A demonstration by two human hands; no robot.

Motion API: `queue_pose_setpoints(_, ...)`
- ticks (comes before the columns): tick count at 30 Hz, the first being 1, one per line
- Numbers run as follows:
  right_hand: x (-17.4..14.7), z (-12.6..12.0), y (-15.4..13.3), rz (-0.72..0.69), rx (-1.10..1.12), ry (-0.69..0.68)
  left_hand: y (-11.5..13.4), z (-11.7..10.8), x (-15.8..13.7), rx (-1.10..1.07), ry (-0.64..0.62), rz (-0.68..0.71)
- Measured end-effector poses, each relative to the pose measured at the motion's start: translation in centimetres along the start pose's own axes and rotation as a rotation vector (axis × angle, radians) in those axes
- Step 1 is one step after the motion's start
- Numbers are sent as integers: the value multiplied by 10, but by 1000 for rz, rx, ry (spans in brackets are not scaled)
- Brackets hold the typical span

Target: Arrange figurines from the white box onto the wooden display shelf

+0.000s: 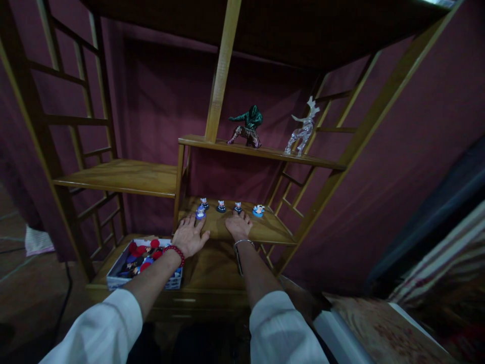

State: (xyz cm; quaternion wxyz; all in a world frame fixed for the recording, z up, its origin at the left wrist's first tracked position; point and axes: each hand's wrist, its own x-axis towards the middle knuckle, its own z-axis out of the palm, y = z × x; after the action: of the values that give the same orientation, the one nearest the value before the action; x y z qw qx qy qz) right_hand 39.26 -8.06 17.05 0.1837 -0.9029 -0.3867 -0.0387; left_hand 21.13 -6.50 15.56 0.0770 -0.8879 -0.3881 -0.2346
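My left hand (190, 236) is over the front left of the low wooden shelf (220, 230), fingers spread, a red bead bracelet on its wrist. Its fingertips reach a small purple figurine (200, 212); whether they touch it is unclear. Behind that one is a dark-based figurine (204, 203). My right hand (239, 225) lies palm down with fingers apart, just in front of another dark-based figurine (237, 206), partly covering it. Between the hands, farther back, stands a similar figurine (221, 206). To the right sits a figurine on a blue base (258, 211).
A box (113, 283) of red, blue and dark pieces stands at lower left on the cabinet. The upper shelf (273, 152) bears a crouching dark green figure (250, 126) and a clear deer-like statue (302, 129). A wooden post (223, 71) rises between compartments. A side shelf (121, 176) is at left.
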Motion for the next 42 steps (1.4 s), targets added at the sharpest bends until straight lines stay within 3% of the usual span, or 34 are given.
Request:
queue_pose_setpoints(20,-29,2,4,-127,2,157,-1,1,0,-41,-24,-4)
queue_pose_setpoints(31,-69,16,9,-297,55,382,1,1,-1,-31,-69,-45)
queue_pose_setpoints(37,-85,13,9,-310,55,358,8,4,-18,-8,81,-31)
queue_pose_setpoints(42,-100,22,10,-333,94,450,12,4,-46,28,79,47)
